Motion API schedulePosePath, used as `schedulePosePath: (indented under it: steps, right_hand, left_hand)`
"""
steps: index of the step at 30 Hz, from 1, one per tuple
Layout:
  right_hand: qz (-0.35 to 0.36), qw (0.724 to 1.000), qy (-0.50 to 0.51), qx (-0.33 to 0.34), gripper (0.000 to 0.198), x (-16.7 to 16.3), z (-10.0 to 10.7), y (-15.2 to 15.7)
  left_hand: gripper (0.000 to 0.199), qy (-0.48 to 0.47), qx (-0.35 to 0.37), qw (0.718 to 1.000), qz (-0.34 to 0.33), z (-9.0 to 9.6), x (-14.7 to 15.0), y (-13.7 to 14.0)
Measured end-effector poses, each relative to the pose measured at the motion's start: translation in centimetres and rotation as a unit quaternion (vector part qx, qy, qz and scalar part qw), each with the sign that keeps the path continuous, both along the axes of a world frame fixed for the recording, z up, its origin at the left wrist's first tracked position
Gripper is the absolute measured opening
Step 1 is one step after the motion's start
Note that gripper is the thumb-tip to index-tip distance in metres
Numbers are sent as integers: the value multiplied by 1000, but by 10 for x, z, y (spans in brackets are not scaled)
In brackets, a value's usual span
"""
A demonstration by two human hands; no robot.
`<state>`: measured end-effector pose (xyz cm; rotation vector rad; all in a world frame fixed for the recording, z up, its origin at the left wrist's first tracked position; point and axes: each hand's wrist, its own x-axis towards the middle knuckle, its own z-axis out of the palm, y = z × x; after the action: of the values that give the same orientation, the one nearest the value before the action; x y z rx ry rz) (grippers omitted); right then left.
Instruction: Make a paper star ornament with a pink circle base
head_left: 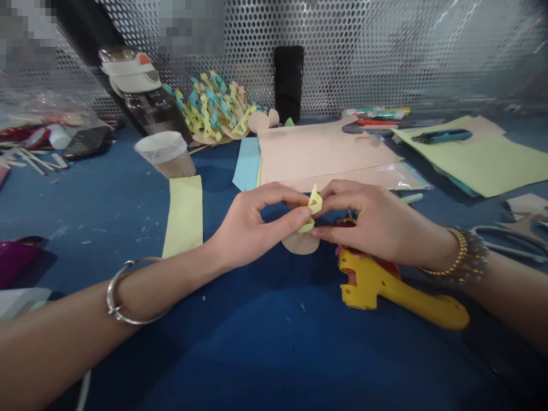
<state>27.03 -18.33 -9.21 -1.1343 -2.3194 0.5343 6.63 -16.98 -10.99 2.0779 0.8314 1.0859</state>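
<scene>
My left hand [269,220] pinches a small folded strip of yellow paper [315,202] between thumb and fingers. From the other side, my right hand [363,220] closes its thumb and fingertips on the same strip, which bends into loops and rises to a point. Just under the fingertips is a round tan paper disc [301,244]; whether the strip is fixed to it I cannot tell. A yellow tool with a long handle, like a hot glue gun [363,282], lies below my right hand, its upper part partly hidden.
A yellow paper sheet [184,214] and a paper cup [166,153] are on the left. Behind stand a bottle [148,97], curled paper pieces [214,108] and a phone [288,83]. Pink sheets [325,148], a cutter [445,135] and scissors [509,242] lie farther right.
</scene>
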Motion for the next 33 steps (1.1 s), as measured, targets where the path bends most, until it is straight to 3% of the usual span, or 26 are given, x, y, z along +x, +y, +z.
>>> schedulePosePath:
  steps: [5, 18, 33]
  right_hand:
    - [-3, 1000, -3, -3, 13, -1, 2, -2]
    - [-30, 999, -6, 21, 14, -9, 0, -7]
    - [-44, 995, 61, 58, 13, -8, 1, -5]
  left_hand:
    - [11, -12, -11, 1000, -7, 1, -2, 0]
    - [10, -97, -31, 993, 65, 2, 6, -1]
    - [10, -183, -121, 975, 31, -3, 7, 1]
